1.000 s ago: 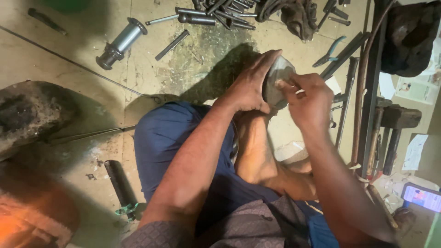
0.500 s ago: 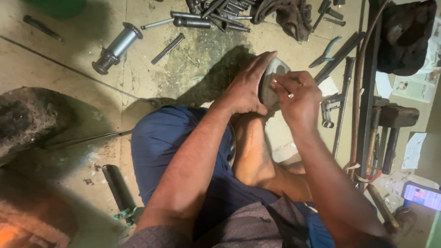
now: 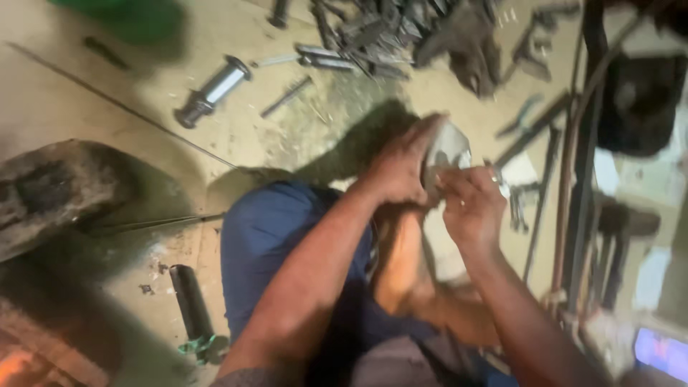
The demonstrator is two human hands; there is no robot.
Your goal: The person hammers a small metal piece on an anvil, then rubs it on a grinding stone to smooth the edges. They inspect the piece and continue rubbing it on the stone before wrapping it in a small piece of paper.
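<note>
My left hand (image 3: 403,166) wraps around the left side of a grey round metal part (image 3: 448,152) held above my knee. My right hand (image 3: 469,203) presses against the same part from the right and below, fingers curled on its face. The picture is blurred, so the finer shape of the part is hard to make out. My blue-clad leg (image 3: 276,236) and bare foot (image 3: 401,265) lie beneath both hands.
On the floor lie a metal cylinder (image 3: 213,91), a thin bolt (image 3: 285,97), a pile of dark tools (image 3: 387,32), pliers (image 3: 522,117) and long rods (image 3: 573,158). A black tube (image 3: 192,304) rests at lower left beside a dark block (image 3: 54,190). A lit phone screen (image 3: 659,352) sits at lower right.
The view has shifted, so hands and part sit lower in frame and are blurred. Both hands have stayed on the metal part, the right hand working at its face.
</note>
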